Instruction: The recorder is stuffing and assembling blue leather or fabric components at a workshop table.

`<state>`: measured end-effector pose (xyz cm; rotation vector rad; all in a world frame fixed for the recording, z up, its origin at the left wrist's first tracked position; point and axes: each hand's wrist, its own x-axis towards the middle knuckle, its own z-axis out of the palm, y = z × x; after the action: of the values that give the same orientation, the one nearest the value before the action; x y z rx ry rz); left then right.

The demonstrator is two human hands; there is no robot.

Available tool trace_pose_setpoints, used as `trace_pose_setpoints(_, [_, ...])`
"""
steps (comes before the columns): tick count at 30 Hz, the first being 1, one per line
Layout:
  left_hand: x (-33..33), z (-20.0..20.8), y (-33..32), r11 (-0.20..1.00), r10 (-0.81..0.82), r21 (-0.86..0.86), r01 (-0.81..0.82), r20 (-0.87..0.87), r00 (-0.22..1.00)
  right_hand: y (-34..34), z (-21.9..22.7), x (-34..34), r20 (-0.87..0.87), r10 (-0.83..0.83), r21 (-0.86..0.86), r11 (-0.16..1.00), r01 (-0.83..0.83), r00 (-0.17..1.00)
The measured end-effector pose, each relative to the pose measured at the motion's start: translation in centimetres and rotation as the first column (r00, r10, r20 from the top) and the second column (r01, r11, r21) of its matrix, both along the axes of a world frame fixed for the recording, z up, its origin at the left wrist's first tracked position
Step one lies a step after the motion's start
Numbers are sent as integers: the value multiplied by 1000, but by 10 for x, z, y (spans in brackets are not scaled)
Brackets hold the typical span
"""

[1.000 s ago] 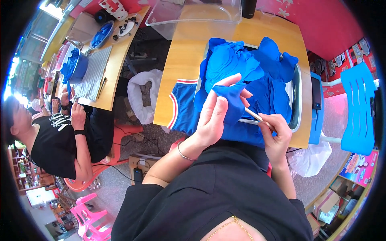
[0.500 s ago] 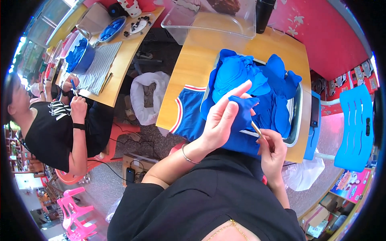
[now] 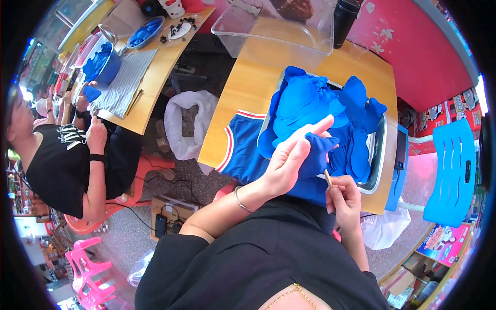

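My left hand [image 3: 285, 161] is over the near edge of the tray with its fingers extended. A soft, thin blue piece [image 3: 314, 155] lies against them under the thumb. In a pinch, my right hand [image 3: 345, 200] holds a slim tan tool [image 3: 329, 178], its tip at the lower edge of that piece; whether it is a stick or tweezers I cannot tell. Just beyond, a heap of similar rounded blue pieces [image 3: 309, 101] fills the metal tray [image 3: 380, 168]. A dark blue cloth [image 3: 243, 140] with red-and-white trim lies under the tray's left side.
A clear plastic bin [image 3: 243, 44] and a black bottle [image 3: 345, 23] stand at the back of the table [image 3: 227, 111]. Leftward are a white sack [image 3: 175, 124] and a seated co-worker [image 3: 57, 165] at another table. A blue chair [image 3: 450, 173] stands at right.
My right hand and the tan tool have moved slightly down and left. The blue piece in my left hand has shifted a little. The co-worker now holds up a blue piece.
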<state>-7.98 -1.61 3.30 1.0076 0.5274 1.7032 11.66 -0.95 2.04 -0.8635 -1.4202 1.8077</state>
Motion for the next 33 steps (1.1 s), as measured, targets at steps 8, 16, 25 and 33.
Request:
trace_pose_setpoints(8, [-6, -2, 2, 996, -77, 44, 81, -85, 993, 2, -3, 8, 190, -109, 266, 962, 56, 976])
trace_pose_setpoints(16, [-2, -3, 0, 988, -139, -45, 146, 128, 982, 1, 5, 9, 233, -141, 367, 929, 47, 962])
trace_pose_setpoints(25, [-8, -13, 6, 989, -147, 13, 147, 35, 989, -2, 8, 11, 265, -177, 416, 908, 54, 948])
trace_pose_setpoints(33, [-10, -8, 6, 994, -96, 60, 95, 20, 995, -2, 6, 9, 282, -224, 485, 872, 63, 933])
